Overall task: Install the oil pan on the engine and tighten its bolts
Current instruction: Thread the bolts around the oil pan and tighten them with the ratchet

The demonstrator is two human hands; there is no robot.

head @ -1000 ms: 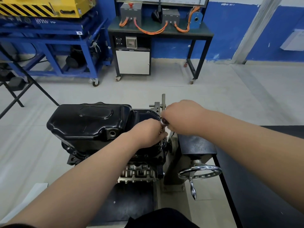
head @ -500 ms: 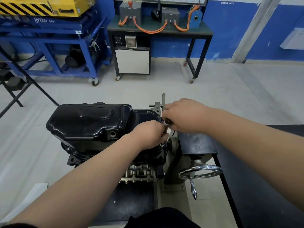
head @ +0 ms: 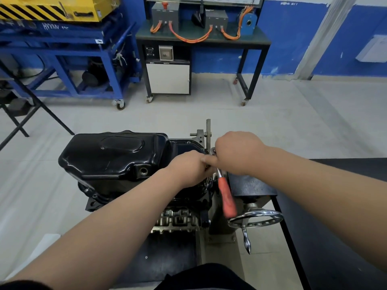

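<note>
Ratchet head (head: 213,151) and bolt hidden beneath both hands; orange handle (head: 227,198) motion-blurred; fingers tucked from sight; forearms cut off at frame edge

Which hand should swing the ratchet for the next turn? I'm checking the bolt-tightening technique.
Right. The right hand already closes over the ratchet near its head, with the orange handle free below it. The left hand sits at the oil pan edge, apparently steadying the socket end.
</note>
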